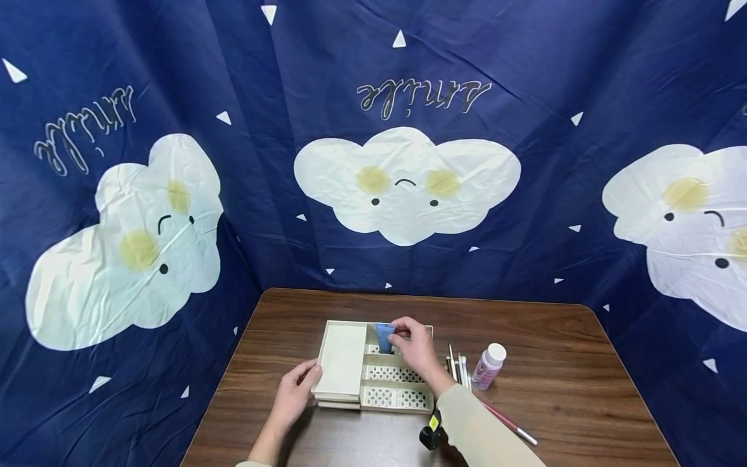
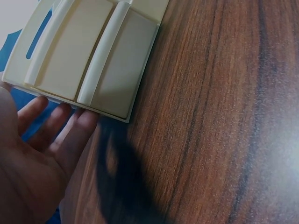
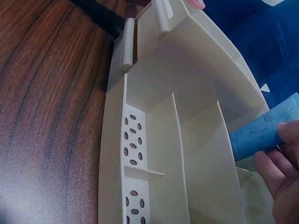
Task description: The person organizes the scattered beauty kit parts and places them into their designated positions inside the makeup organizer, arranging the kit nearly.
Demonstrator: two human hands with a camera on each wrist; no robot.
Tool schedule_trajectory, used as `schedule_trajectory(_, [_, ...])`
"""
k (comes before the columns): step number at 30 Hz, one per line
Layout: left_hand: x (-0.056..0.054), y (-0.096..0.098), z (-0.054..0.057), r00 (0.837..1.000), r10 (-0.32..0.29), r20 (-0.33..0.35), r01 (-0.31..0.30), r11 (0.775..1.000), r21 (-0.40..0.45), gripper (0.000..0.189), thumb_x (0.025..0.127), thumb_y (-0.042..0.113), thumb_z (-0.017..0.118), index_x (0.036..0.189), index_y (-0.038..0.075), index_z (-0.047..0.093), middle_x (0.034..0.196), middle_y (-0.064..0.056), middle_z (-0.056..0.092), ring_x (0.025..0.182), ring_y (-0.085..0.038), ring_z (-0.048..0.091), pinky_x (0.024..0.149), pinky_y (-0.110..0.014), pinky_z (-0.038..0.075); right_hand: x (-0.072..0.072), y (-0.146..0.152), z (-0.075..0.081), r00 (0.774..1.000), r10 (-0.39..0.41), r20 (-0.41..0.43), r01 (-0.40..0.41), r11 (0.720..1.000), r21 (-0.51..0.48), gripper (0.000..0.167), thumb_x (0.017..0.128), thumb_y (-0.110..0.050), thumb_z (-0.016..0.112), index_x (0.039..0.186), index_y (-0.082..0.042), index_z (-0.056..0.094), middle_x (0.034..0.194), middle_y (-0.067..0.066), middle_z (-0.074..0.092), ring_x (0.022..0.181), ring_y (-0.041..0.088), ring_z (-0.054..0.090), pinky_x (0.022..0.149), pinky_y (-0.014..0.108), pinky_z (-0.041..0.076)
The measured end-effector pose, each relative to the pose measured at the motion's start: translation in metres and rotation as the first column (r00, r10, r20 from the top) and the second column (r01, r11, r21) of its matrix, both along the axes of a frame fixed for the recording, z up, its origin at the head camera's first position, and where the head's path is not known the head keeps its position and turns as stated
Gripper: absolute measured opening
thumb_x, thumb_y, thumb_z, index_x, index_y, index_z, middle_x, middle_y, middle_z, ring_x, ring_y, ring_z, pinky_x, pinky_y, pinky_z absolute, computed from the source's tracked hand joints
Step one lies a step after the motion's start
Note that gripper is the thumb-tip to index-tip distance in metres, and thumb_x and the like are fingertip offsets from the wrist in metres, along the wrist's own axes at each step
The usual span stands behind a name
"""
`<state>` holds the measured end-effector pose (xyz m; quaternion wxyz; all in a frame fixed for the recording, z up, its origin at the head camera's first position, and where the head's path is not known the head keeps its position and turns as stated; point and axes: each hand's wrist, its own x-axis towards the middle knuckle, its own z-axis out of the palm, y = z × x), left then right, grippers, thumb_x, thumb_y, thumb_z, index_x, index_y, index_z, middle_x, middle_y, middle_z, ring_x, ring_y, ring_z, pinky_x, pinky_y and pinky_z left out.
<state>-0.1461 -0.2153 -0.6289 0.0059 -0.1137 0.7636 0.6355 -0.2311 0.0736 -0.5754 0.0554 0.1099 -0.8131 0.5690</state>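
A cream desktop organizer (image 1: 341,360) has a drawer block on its left and divided compartments with perforated floors on its right. My right hand (image 1: 412,342) pinches a flat blue squeeze tube (image 1: 384,337) by one side. In the right wrist view the tube (image 3: 257,133) is tilted, its lower end inside the rear compartment behind a divider (image 3: 205,135). My left hand (image 1: 297,389) rests against the organizer's left side. The left wrist view shows its fingers (image 2: 70,126) extended along the side edge, beside the two drawer fronts (image 2: 117,60).
Right of the organizer stand several slim brushes or pens (image 1: 461,370), partly behind the right forearm. A white-capped bottle (image 1: 489,366) with pinkish contents stands beside them. A red-handled brush (image 1: 508,418) lies nearer the front on the wooden table (image 1: 560,363). Blue cloud-print curtains (image 1: 408,272) surround the table.
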Motion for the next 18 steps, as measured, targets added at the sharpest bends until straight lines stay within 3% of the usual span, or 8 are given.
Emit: schedule_trajectory(18, [-0.001, -0.002, -0.001, 1.000, -0.004, 0.010, 0.003, 0.998, 0.056, 0.053, 0.099, 0.041, 0.068, 0.136, 0.003, 0.064, 0.100, -0.016, 0.071, 0.079, -0.023, 0.071, 0.063, -0.039, 0.065, 0.005, 0.002, 0.014, 1.000, 0.008, 0.008, -0.008, 1.000, -0.001, 0.020, 0.085, 0.001, 0.079, 0.102, -0.007, 0.073, 0.099, 0.009, 0.074, 0.091, 0.019, 0.069, 0.080, 0.024, 0.058])
